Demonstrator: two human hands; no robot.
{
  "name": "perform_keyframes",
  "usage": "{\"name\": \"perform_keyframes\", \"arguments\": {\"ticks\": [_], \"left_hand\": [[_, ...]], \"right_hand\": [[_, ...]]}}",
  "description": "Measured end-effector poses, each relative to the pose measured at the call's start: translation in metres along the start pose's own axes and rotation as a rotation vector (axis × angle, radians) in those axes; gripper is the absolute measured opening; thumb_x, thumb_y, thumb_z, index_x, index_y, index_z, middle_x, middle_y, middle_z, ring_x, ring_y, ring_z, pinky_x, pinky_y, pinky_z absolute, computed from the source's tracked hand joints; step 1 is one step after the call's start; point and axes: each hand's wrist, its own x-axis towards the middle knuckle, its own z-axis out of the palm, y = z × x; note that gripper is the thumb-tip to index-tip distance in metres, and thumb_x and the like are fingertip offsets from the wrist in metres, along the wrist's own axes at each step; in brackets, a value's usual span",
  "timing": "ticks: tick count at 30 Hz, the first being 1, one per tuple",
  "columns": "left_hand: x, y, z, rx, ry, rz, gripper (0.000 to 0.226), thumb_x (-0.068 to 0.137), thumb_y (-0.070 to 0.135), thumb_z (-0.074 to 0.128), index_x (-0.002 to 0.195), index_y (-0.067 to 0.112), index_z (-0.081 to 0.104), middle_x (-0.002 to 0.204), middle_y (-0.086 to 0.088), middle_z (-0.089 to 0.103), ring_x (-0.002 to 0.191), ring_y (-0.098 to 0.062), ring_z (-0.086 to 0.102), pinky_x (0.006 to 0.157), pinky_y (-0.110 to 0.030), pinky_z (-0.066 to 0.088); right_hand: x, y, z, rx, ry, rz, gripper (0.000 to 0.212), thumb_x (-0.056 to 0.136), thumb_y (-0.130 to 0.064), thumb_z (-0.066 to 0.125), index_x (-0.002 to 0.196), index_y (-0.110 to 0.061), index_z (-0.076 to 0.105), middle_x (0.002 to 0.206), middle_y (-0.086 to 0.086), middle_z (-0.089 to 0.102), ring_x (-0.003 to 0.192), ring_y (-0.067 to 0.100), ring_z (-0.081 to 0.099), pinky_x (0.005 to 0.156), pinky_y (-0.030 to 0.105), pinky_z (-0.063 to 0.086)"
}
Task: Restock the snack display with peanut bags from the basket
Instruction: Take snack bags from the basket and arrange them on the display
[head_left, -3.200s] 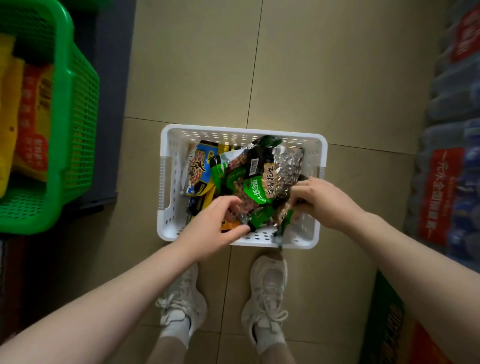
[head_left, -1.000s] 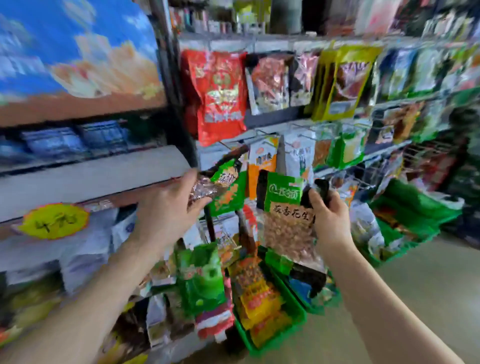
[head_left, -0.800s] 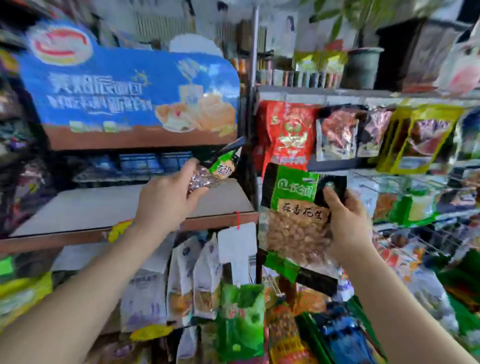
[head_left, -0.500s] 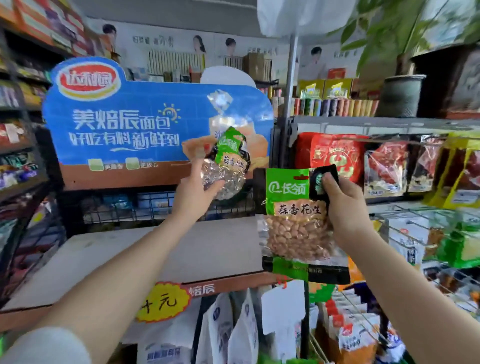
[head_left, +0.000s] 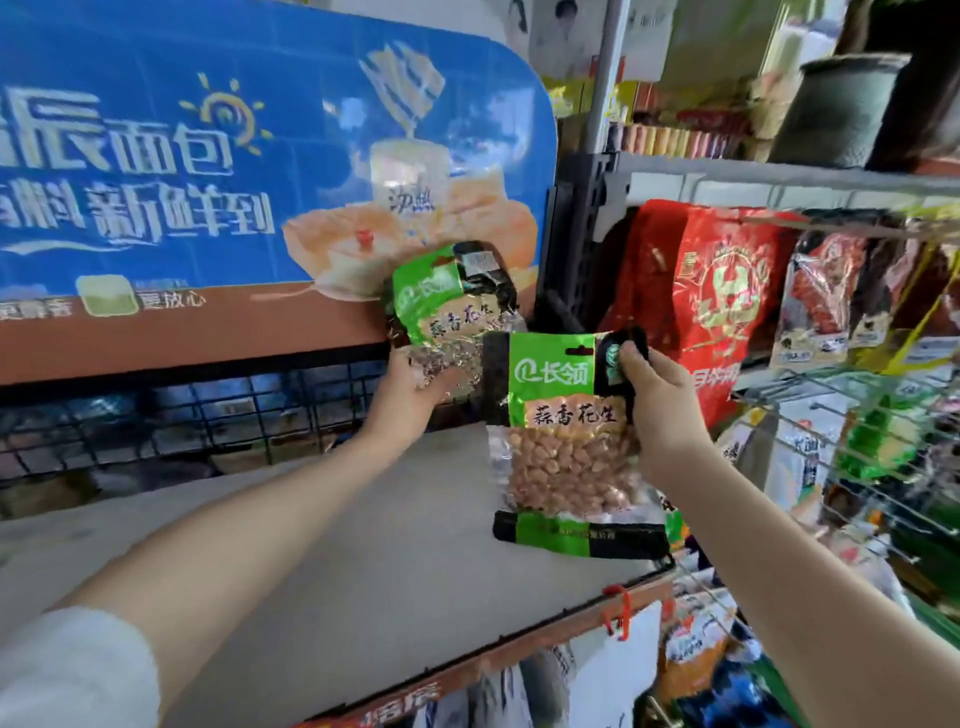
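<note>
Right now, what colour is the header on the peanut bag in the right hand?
Green with a black corner, on the clear-windowed peanut bag; head view.

peanut bag (head_left: 566, 441) right of second bag (head_left: 441, 306), above shelf (head_left: 363, 561)

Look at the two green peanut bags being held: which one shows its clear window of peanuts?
The peanut bag in the right hand, pinched at its top corner, hangs flat with peanuts visible. The peanut bag in the left hand looks crumpled, showing foil instead.
</note>
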Motion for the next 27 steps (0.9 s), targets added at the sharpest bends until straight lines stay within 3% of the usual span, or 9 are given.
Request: {"name": "perform_keyframes", "arguments": {"ticks": [3, 6, 8, 10, 12, 16, 20, 24, 27], "left_hand": [[-0.001, -0.006, -0.009, -0.061, -0.096, -0.04, 0.044, 0.084, 0.037, 0.062, 0.112, 0.012, 0.04, 0.103, -0.002, 0.056, 0.096, -0.017, 0.052, 0.087, -0.035, 0.042], [-0.007, -0.007, 0.0, -0.076, -0.21, -0.051, 0.031, 0.085, 0.018, 0.062, 0.11, 0.013, 0.043, 0.106, -0.003, 0.06, 0.096, -0.016, 0.055, 0.083, -0.03, 0.043], [-0.01, -0.007, 0.006, 0.129, -0.269, -0.027, 0.033, 0.086, 0.006, 0.057, 0.116, 0.012, 0.042, 0.109, -0.01, 0.057, 0.099, -0.022, 0.055, 0.079, -0.026, 0.041], [-0.013, 0.001, 0.007, 0.357, -0.284, -0.034, 0.046, 0.09, 0.007, 0.049, 0.133, 0.004, 0.033, 0.125, -0.019, 0.053, 0.113, -0.03, 0.052, 0.087, -0.029, 0.041], [-0.011, 0.009, 0.006, 0.46, -0.278, -0.093, 0.046, 0.093, 0.01, 0.046, 0.135, 0.0, 0.033, 0.132, -0.021, 0.05, 0.118, -0.033, 0.05, 0.093, -0.032, 0.041], [-0.01, 0.024, 0.002, 0.831, -0.267, -0.121, 0.031, 0.093, 0.01, 0.039, 0.112, -0.009, 0.055, 0.117, -0.026, 0.059, 0.109, -0.037, 0.057, 0.076, -0.032, 0.042], [-0.011, 0.031, -0.026, 1.001, -0.183, 0.019, 0.039, 0.091, 0.037, 0.046, 0.09, 0.002, 0.064, 0.088, -0.018, 0.063, 0.087, -0.036, 0.062, 0.064, -0.033, 0.044], [-0.027, 0.048, -0.068, 0.948, -0.054, 0.281, 0.023, 0.093, 0.032, 0.047, 0.096, 0.013, 0.059, 0.078, -0.003, 0.066, 0.056, -0.016, 0.054, 0.046, -0.026, 0.036], [-0.045, 0.055, -0.085, 0.915, -0.027, 0.469, 0.017, 0.092, 0.024, 0.049, 0.103, 0.015, 0.059, 0.079, 0.0, 0.069, 0.056, -0.018, 0.056, 0.047, -0.027, 0.041]], "right_hand": [[0.003, 0.001, 0.009, 0.082, 0.019, 0.093, 0.025, 0.096, -0.026, 0.048, 0.073, -0.024, 0.059, 0.063, -0.002, 0.057, 0.035, 0.005, 0.053, 0.04, 0.016, 0.043], [0.005, 0.0, 0.012, 0.153, 0.025, 0.121, 0.017, 0.093, -0.027, 0.053, 0.078, -0.023, 0.059, 0.055, -0.008, 0.062, 0.037, 0.004, 0.055, 0.042, 0.015, 0.043], [0.005, -0.003, 0.012, 0.11, -0.008, 0.07, 0.02, 0.094, -0.026, 0.051, 0.076, -0.02, 0.058, 0.047, -0.014, 0.061, 0.033, -0.001, 0.05, 0.038, 0.011, 0.037], [0.004, -0.004, 0.012, 0.088, -0.032, 0.035, 0.029, 0.095, -0.023, 0.049, 0.067, -0.022, 0.053, 0.047, -0.014, 0.061, 0.041, 0.0, 0.052, 0.048, 0.018, 0.039], [0.003, -0.002, 0.013, 0.073, -0.063, 0.026, 0.031, 0.096, -0.022, 0.047, 0.066, -0.023, 0.053, 0.053, -0.012, 0.062, 0.049, 0.002, 0.055, 0.054, 0.02, 0.041], [0.005, 0.011, 0.013, 0.046, -0.125, 0.008, 0.032, 0.097, -0.023, 0.043, 0.072, -0.022, 0.062, 0.053, -0.014, 0.065, 0.052, 0.002, 0.057, 0.055, 0.022, 0.04], [0.018, 0.023, 0.02, -0.015, -0.048, -0.007, 0.029, 0.098, -0.025, 0.041, 0.08, -0.014, 0.061, 0.069, -0.002, 0.056, 0.059, 0.013, 0.048, 0.053, 0.024, 0.034], [0.033, 0.025, 0.038, -0.531, 0.094, -0.301, 0.027, 0.099, -0.019, 0.034, 0.084, -0.002, 0.05, 0.068, 0.007, 0.049, 0.057, 0.023, 0.043, 0.054, 0.03, 0.024], [0.035, 0.027, 0.049, -0.811, 0.165, -0.338, 0.03, 0.094, -0.002, 0.032, 0.122, -0.007, 0.043, 0.113, 0.019, 0.058, 0.091, 0.039, 0.057, 0.066, 0.037, 0.038]]}}
